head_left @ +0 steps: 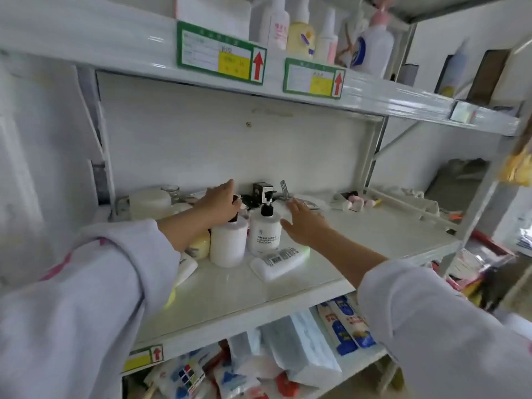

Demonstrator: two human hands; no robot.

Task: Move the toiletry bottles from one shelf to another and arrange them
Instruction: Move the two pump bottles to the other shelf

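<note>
Middle shelf [359, 254]: two white pump bottles stand upright side by side, long axes vertical. The left hand [221, 201] sits over the pump head of the plain bottle [229, 243], whose body lies straight below its fingers; whether those fingers clasp the pump I cannot tell. The right hand [305, 226], fingers straight and spread, holds nothing. The labelled bottle [264, 233] stands just off its thumb side, so this hand is the nearer for it, while a white tube [280, 262] lies flat below the wrist.
</note>
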